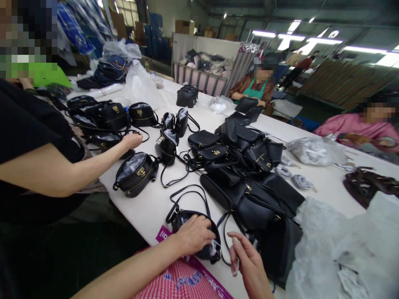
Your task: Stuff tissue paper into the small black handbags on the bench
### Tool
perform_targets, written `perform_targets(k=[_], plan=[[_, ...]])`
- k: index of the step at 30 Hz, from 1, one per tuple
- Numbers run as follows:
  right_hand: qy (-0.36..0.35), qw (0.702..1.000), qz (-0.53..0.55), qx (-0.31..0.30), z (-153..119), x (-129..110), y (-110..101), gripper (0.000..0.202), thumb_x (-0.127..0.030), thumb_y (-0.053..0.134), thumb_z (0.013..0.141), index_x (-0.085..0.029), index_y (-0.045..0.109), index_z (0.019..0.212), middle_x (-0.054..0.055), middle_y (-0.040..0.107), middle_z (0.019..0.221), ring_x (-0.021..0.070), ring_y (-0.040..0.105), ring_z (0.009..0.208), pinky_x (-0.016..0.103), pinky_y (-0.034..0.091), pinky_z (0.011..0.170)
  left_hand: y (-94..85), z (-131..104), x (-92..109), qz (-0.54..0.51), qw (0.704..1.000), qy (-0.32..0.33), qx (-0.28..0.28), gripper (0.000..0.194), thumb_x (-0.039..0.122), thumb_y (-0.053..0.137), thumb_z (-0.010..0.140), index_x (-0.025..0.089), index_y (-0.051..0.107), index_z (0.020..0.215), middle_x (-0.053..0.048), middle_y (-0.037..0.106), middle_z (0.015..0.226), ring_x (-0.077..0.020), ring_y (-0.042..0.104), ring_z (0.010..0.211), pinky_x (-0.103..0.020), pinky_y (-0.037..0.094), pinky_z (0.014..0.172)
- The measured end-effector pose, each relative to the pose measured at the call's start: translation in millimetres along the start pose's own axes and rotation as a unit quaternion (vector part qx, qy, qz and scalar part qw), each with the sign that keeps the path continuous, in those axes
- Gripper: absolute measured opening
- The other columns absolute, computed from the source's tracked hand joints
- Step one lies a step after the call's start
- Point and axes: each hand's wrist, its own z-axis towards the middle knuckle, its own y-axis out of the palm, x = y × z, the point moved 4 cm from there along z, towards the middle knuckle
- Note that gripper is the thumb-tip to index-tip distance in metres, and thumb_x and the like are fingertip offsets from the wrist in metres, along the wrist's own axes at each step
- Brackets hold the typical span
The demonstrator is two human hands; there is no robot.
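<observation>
In the head view a small black handbag (215, 232) stands with its mouth open at the table's near edge, its thin strap looped behind it. My left hand (196, 233) is closed on the bag, its bent fingers reaching into the mouth; their tips are partly hidden. Clear and white stuffing (213, 248) shows inside beside the fingers. Just right of the bag, my right hand (247, 257) is raised, index finger crooked, and a small white scrap (236, 265) shows between its lower fingers. It is too small to name surely.
Black bags (255, 203) are heaped at right, beside crumpled plastic (330, 249). Stuffed handbags (135, 174) stand to the left, near a co-worker's arm (75, 170). Strap rolls (301, 182) lie beyond the heap on the white table (183, 199). Other people sit across.
</observation>
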Motion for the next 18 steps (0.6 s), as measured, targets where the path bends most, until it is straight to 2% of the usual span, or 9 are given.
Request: perform_targets(k=[2,3,5,7,9,13,15,16,18], plan=[[-0.005,0.996,-0.09,-0.022,-0.1,1.1,-1.6,0.078,-0.076,0.062,0.074,-0.018,0.053,0.127,-0.006,0.049,0.055,0.0154,0.042,0.042,0.029,0.036,0.042,1.1,-1.1,-1.3,-0.002,1.0,-0.009,-0.001,0.015,0.033,0.056,0.101,0.025,0.068,0.095,0.0,0.061,0.103,-0.0187,0.056,0.103,-0.032,0.04,0.083],[-0.031,0.985,-0.167,-0.039,-0.6,-0.3,-0.4,0.072,-0.073,0.061,0.075,-0.018,0.058,0.121,-0.004,0.051,0.056,0.0176,0.045,0.045,0.032,0.037,0.046,2.1,-1.5,-1.8,-0.002,1.0,-0.013,-0.002,0.015,0.032,0.057,0.101,0.025,0.067,0.093,0.0,0.06,0.102,-0.0185,0.056,0.103,-0.032,0.04,0.083],[-0.094,0.94,-0.32,-0.065,-3.2,-7.1,5.0,0.046,-0.065,0.057,0.079,-0.021,0.066,0.086,0.002,0.054,0.06,0.0223,0.05,0.056,0.038,0.037,0.058,4.2,-1.6,-2.2,-0.001,1.0,-0.017,-0.004,0.016,0.032,0.057,0.1,0.025,0.067,0.09,0.0,0.06,0.102,-0.0186,0.056,0.102,-0.032,0.04,0.082],[-0.126,0.91,-0.388,-0.076,-6.7,-18.5,11.3,0.044,-0.06,0.048,0.084,-0.023,0.051,0.061,0.005,0.054,0.063,0.0243,0.051,0.064,0.04,0.034,0.065,5.6,-0.9,-1.7,0.002,1.0,-0.018,-0.006,0.016,0.032,0.058,0.1,0.025,0.067,0.09,0.0,0.061,0.101,-0.0191,0.055,0.102,-0.033,0.039,0.082],[-0.113,0.923,-0.355,-0.097,-10.3,-31.2,16.7,0.049,-0.064,0.04,0.086,-0.024,0.04,0.058,0.003,0.049,0.063,0.0227,0.048,0.064,0.039,0.032,0.065,6.0,0.4,-1.0,0.007,1.0,-0.022,-0.008,0.017,0.032,0.058,0.1,0.024,0.068,0.088,-0.001,0.061,0.099,-0.0199,0.055,0.102,-0.033,0.04,0.081],[-0.071,0.957,-0.224,-0.167,-18.0,-41.8,19.2,0.057,-0.074,0.042,0.086,-0.024,0.045,0.061,-0.002,0.039,0.059,0.0187,0.039,0.06,0.035,0.031,0.062,5.8,2.6,-0.4,0.011,0.999,-0.035,-0.009,0.023,0.031,0.057,0.1,0.02,0.067,0.083,-0.002,0.063,0.095,-0.0208,0.056,0.099,-0.035,0.042,0.081],[-0.07,0.972,-0.161,-0.158,-18.0,-36.6,12.7,0.056,-0.072,0.047,0.087,-0.023,0.048,0.062,-0.002,0.042,0.062,0.0187,0.041,0.062,0.034,0.034,0.063,6.8,3.3,-0.4,0.01,0.999,-0.038,-0.009,0.024,0.029,0.056,0.1,0.02,0.067,0.081,-0.002,0.063,0.093,-0.0208,0.057,0.098,-0.036,0.043,0.081],[-0.075,0.979,-0.124,-0.141,-16.5,-32.8,8.8,0.054,-0.07,0.05,0.087,-0.022,0.05,0.062,0.001,0.051,0.07,0.0198,0.047,0.068,0.034,0.038,0.067,7.7,3.7,-0.4,0.01,0.999,-0.04,-0.007,0.024,0.028,0.055,0.1,0.02,0.068,0.081,-0.002,0.063,0.092,-0.0207,0.057,0.098,-0.036,0.043,0.081],[-0.071,0.991,-0.041,-0.109,-11.0,-25.0,5.1,0.05,-0.066,0.056,0.088,-0.021,0.055,0.066,0.008,0.062,0.105,0.0243,0.056,0.096,0.035,0.044,0.086,10.3,4.7,-0.3,0.01,0.999,-0.042,-0.003,0.024,0.03,0.055,0.101,0.02,0.069,0.084,-0.003,0.063,0.092,-0.0209,0.057,0.097,-0.036,0.044,0.082]])
